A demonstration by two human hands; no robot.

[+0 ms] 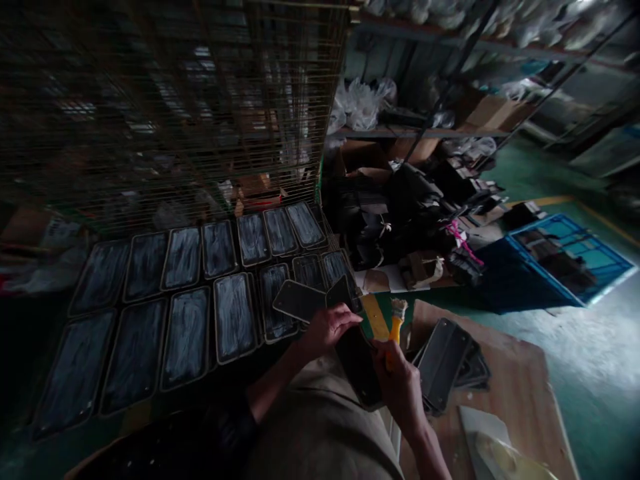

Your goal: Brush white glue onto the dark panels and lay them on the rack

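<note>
My left hand (327, 328) is closed on a few dark flat rounded-rectangle pieces (300, 300), fanned out above my lap. My right hand (400, 383) grips a brush with a yellow handle (395, 327), bristles pointing up, and also steadies a dark flat piece (359, 363) that rests against my knee. Both hands are close together, just right of a wire rack (165, 313) covered with rows of similar pieces smeared with whitish glue.
A stack of dark pieces (445, 363) lies on a wooden board (520, 380) to my right. Behind are a blue plastic crate (570, 257), piles of dark material (400, 213), cardboard boxes and shelves with plastic bags (360, 103). Stacked wire racks (175, 107) rise at left.
</note>
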